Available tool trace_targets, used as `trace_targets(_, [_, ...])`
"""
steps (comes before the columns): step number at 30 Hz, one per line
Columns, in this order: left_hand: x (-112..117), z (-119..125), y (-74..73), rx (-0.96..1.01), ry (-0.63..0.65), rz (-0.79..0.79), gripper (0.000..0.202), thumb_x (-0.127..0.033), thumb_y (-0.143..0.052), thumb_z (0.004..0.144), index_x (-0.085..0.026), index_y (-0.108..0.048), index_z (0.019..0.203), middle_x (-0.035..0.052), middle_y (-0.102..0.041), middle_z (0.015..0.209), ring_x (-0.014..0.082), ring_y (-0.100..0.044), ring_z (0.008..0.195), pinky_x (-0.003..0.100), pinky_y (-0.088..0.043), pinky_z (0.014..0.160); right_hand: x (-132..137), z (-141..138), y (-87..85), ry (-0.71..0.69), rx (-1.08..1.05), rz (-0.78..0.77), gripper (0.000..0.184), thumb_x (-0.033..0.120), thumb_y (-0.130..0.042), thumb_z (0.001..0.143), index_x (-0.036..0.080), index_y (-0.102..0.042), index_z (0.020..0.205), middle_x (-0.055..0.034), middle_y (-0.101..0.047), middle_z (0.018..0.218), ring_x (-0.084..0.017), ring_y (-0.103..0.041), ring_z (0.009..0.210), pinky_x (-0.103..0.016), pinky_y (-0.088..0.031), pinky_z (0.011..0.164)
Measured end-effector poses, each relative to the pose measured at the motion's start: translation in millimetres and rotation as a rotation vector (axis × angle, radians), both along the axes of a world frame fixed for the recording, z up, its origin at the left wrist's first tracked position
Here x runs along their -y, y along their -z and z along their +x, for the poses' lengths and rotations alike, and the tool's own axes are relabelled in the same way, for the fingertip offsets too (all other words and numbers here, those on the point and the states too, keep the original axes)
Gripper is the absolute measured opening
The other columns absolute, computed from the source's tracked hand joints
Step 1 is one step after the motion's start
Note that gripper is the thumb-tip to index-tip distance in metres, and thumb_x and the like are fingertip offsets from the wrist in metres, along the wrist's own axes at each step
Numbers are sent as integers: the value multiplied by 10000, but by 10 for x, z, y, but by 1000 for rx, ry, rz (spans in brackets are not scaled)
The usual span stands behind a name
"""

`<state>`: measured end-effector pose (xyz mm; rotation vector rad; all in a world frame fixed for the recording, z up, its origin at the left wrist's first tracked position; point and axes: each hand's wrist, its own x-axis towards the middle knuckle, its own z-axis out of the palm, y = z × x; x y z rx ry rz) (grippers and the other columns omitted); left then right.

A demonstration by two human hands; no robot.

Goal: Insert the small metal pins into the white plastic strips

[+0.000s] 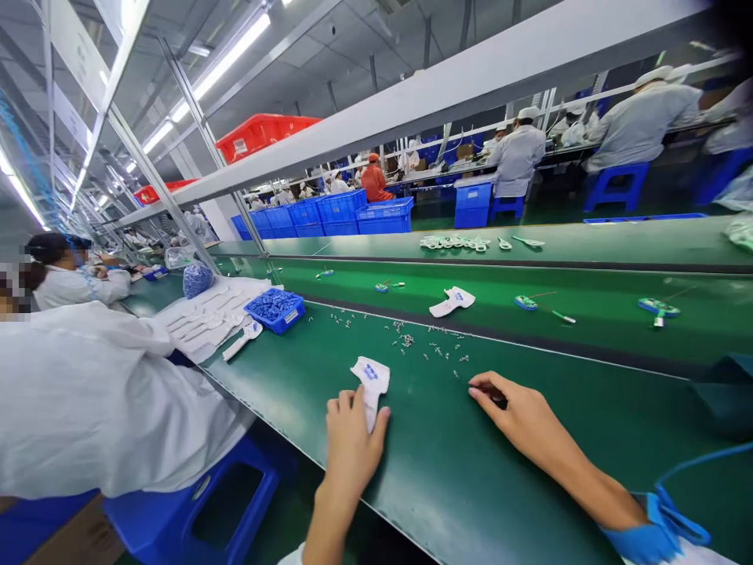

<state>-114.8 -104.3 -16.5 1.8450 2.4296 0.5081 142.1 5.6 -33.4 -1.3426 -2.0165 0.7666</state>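
**Loose metal bits near the right hand**

Left hand (351, 443): grip closed round the stem of a white plastic piece (372, 378), on the green surface (441, 463) near its front edge. Right hand (518, 404): thumb and finger pressed together, just beside scattered metal bits (407, 340); couldn't tell whether they pinched one. Risks, I judged: a careless brush could knock bits onto the belt (353, 292); a slack left hold could let the piece swivel.

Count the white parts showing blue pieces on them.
3: a part in the left hand, one on the belt, one beside the blue tray. Those on the white sheet are too small to tell.
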Motion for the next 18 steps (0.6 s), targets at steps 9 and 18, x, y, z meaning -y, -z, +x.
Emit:
trace_targets(9, [195,711,-88,351,262,-27,545,-465,-560,914,-264,-442,1407,124,-499,1347,349,-441,1222,528,-425,1002,247,27,-255,-145,-120,-270,293,499,-575,860,247,-713,913,-43,-740,927,-242,-663,851,-346,-494,773])
trace_targets(18, [167,487,-52,267,525,-23,765,-633,-602,852,-273,-356,1481,78,-446,1496,348,-319,1410,559,-321,1120,522,-239,-402,-263,-78,-438,185,371,-608,855,218,-706,824,-2,-697,724,-165,-588,662,-266,-418,609])
